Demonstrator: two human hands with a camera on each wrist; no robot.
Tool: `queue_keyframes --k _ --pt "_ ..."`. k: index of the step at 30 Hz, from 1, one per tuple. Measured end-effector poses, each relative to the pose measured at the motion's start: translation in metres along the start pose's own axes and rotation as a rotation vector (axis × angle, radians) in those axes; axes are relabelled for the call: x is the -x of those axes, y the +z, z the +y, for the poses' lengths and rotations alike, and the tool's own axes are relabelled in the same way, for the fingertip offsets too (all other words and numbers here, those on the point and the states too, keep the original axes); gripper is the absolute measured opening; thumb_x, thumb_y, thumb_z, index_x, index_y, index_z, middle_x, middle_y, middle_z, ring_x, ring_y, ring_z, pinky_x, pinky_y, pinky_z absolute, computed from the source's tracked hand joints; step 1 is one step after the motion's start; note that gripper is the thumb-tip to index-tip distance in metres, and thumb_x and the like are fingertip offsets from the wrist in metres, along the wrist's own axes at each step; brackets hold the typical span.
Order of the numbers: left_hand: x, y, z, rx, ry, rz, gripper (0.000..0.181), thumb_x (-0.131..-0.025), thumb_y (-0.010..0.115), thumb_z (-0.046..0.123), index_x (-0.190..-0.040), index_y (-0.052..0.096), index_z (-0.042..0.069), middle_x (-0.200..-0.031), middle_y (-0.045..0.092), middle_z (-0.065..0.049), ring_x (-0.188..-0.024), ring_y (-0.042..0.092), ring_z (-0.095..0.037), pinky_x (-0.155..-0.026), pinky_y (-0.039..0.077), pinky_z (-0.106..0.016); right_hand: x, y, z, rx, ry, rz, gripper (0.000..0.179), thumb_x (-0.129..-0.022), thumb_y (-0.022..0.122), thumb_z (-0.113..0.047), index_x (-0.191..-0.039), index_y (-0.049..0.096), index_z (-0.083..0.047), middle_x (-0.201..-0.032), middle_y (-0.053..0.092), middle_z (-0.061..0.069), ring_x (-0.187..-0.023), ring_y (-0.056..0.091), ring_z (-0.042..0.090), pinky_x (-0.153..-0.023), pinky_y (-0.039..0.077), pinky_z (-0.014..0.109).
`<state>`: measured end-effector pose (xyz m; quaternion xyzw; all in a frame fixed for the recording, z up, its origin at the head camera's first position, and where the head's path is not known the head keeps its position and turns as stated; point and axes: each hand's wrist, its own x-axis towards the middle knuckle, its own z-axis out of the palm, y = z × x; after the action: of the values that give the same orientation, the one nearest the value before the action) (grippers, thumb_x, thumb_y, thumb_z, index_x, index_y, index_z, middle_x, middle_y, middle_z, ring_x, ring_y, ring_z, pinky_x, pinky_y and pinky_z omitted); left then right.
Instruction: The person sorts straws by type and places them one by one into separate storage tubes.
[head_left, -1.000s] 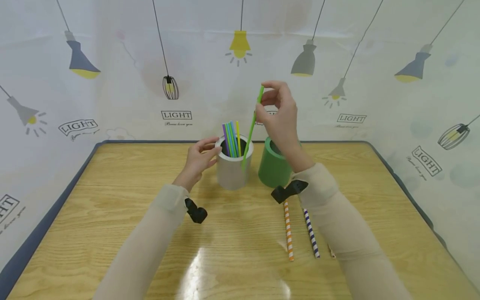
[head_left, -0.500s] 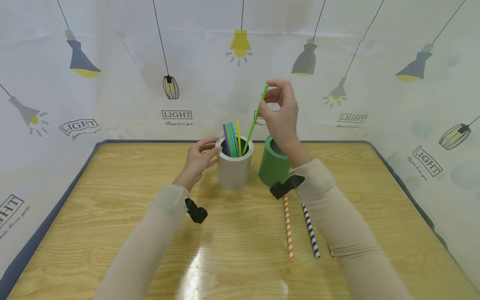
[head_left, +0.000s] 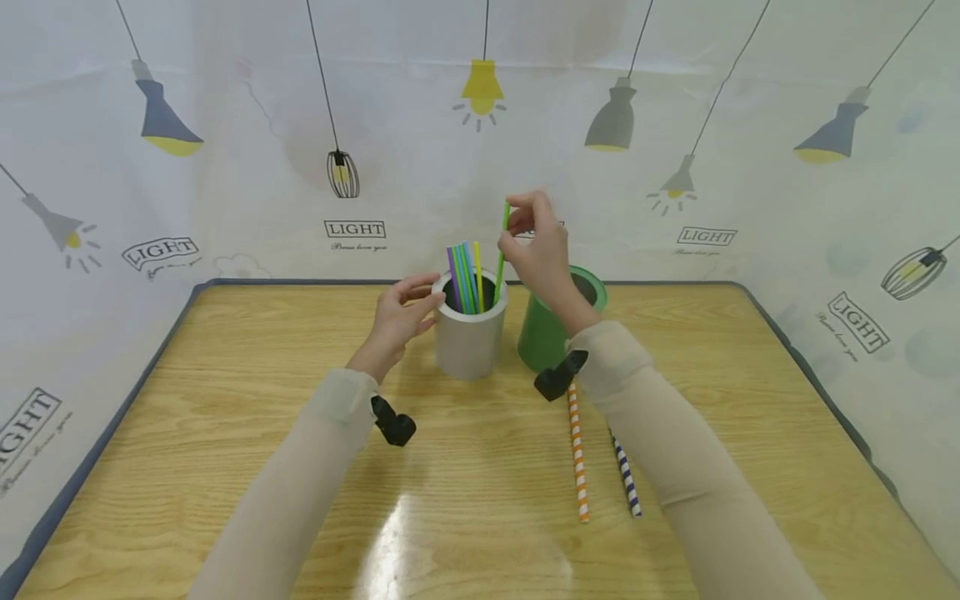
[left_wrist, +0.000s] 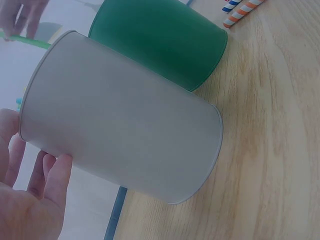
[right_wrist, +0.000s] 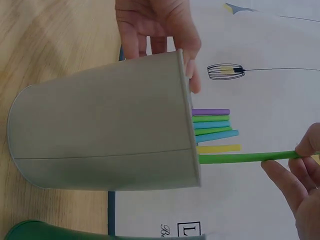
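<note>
Working at a wood-grain table (head_left: 457,500) w/ dark edge trim (head_left: 360,282) and a bright glare patch (head_left: 385,546) up front, facing a whitish printed wall covering (head_left: 405,67) at back, L and R; counting there 8 hanging lamps (head_left: 482,83) (3 grey, 2 blue, 2 black cage-type, 1 yellow) plus 6 LIGHT labels (head_left: 355,229), incl. 1 mostly hidden behind the R hand (head_left: 542,250). Counting 2 cups on the table, both upright and near each other: 1 grey cup (head_left: 467,346) on L, 1 green cup (head_left: 542,333) on R, latter partly covered by R wrist. Pinching 1 held green straw (right_wrist: 240,158) near its upper end betw. R thumb and fingertips, keeping it almost upright w/ lower end inside grey cup, R side of the opening. Resting L hand (head_left: 397,317) at grey cup's rim and side, w/ fingers slightly apart; can't tell how firmly. Counting 6 more straws standing in that cup, per R wrist view: 1 purple straw (right_wrist: 212,112), 2 green straws (right_wrist: 212,119), 2 blue straws (right_wrist: 217,136), 1 yellow straw (right_wrist: 220,149). Showing also 2 striped straws lying on table in front of green cup: 1 orange-white straw (head_left: 577,458), 1 navy-white straw (head_left: 627,479), latter partly hidden by R forearm. Wearing 2 beige sleeves (head_left: 273,492) and 2 black wrist cams (head_left: 393,422), 1 per arm
</note>
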<state>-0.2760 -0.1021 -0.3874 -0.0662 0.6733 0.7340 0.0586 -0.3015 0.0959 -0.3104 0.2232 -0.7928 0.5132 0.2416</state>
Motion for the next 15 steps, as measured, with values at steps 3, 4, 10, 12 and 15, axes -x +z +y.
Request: queue_keyframes --k 3,4,10,12,15 --pt "0.0 0.0 0.0 0.001 0.004 -0.001 0.037 -0.085 0.066 0.013 -0.122 0.059 0.015 -0.117 0.051 -0.009 -0.108 0.051 -0.022 -0.082 0.052 -0.032 0.001 0.005 0.005 0.029 0.019 -0.047 0.034 -0.079 0.054 0.006 -0.113 0.05 0.002 -0.086 0.055 0.013 -0.078 0.057 0.021 -0.054 0.053 0.024" --pt "0.0 0.0 0.0 0.001 0.006 -0.001 0.038 -0.085 0.066 0.013 -0.122 0.059 0.015 -0.117 0.051 -0.009 -0.108 0.051 -0.022 -0.082 0.052 -0.032 0.001 0.006 0.007 0.038 0.031 -0.061 0.034 -0.079 0.054 0.006 -0.113 0.05 0.002 -0.086 0.055 0.012 -0.078 0.057 0.02 -0.055 0.052 0.024" --pt "0.0 0.0 0.002 0.002 0.004 0.004 0.037 -0.085 0.065 0.013 -0.122 0.059 0.015 -0.117 0.051 -0.009 -0.107 0.051 -0.022 -0.082 0.052 -0.032 0.003 0.01 0.014 0.035 0.141 -0.135 0.036 -0.077 0.055 0.008 -0.113 0.049 0.0 -0.089 0.055 0.013 -0.08 0.057 0.022 -0.059 0.052 0.026" --pt "0.0 0.0 0.002 0.001 0.003 0.004 0.037 -0.086 0.065 0.012 -0.122 0.059 0.014 -0.117 0.051 -0.009 -0.107 0.051 -0.022 -0.082 0.052 -0.032 0.003 0.011 0.016 0.039 0.17 -0.156 0.036 -0.077 0.055 0.008 -0.112 0.049 0.0 -0.089 0.055 0.013 -0.08 0.057 0.022 -0.059 0.053 0.026" --pt "0.0 0.0 0.002 -0.003 -0.002 0.005 0.037 -0.086 0.065 0.012 -0.122 0.059 0.015 -0.118 0.051 -0.009 -0.108 0.051 -0.022 -0.082 0.052 -0.032 0.005 0.013 0.019 0.064 0.199 -0.191 0.035 -0.078 0.056 0.007 -0.111 0.049 -0.001 -0.089 0.056 0.013 -0.081 0.058 0.022 -0.062 0.052 0.026"
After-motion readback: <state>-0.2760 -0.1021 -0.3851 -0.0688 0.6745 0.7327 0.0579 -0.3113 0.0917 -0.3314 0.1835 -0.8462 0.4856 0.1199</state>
